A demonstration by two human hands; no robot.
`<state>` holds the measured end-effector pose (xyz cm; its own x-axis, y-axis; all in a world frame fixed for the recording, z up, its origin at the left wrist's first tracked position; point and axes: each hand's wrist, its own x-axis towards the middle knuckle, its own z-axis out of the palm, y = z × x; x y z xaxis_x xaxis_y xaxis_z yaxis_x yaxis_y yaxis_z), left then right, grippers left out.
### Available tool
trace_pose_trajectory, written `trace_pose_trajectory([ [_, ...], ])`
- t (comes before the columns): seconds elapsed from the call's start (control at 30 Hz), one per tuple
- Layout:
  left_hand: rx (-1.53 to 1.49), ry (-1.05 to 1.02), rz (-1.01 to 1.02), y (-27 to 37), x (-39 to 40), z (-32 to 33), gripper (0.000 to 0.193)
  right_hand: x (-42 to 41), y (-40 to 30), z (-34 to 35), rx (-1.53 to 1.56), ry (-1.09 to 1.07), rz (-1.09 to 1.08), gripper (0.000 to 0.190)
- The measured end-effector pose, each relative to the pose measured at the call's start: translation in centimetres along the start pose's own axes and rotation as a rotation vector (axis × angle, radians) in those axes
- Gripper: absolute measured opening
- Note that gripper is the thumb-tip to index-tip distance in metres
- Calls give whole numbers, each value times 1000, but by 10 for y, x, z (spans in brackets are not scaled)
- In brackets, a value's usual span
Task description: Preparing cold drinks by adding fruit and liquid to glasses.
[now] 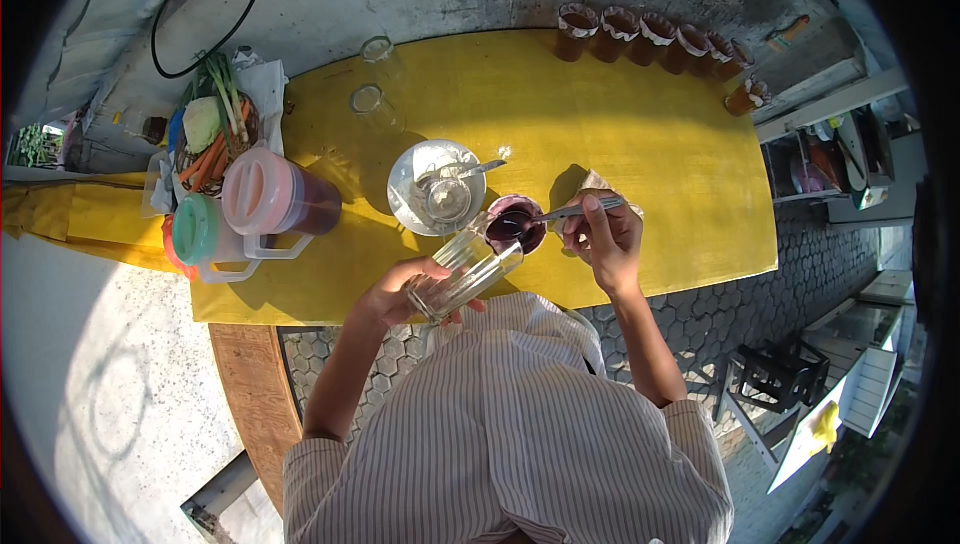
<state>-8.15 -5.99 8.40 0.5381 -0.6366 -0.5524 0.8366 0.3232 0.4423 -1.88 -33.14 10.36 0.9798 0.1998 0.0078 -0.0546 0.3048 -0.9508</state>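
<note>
My left hand (401,289) holds a clear drinking glass (465,270) tilted, its mouth leaning toward a small bowl (534,240) of dark purple liquid. Between the fingers of my right hand (611,244) is the handle of a metal spoon (574,208). The spoon's head is at the dark liquid by the glass's rim; whether it dips in cannot be made out. Behind them stands a round metal bowl (401,202) with white powder, a spoon and a small clear cup (448,200) in it. A crumpled brownish packet (596,180) lies partly behind my right hand.
Lidded pitchers, one pink (259,187) and one green (196,229), stand left near a basket of vegetables (214,139). Two upturned-looking glasses (367,101) are at the back left. Several filled glasses (577,33) with whitish rims line the back right of the yellow table (675,161).
</note>
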Motion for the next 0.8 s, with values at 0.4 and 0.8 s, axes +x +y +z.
trace_pose_trajectory([
  [0.4,-34,-42,-12,2,1,0,50,-1,5,3,-7,-19,9,24],
  [0.8,-80,-77,20,-2,4,-7,53,-3,4,-20,-84,51,18,22],
])
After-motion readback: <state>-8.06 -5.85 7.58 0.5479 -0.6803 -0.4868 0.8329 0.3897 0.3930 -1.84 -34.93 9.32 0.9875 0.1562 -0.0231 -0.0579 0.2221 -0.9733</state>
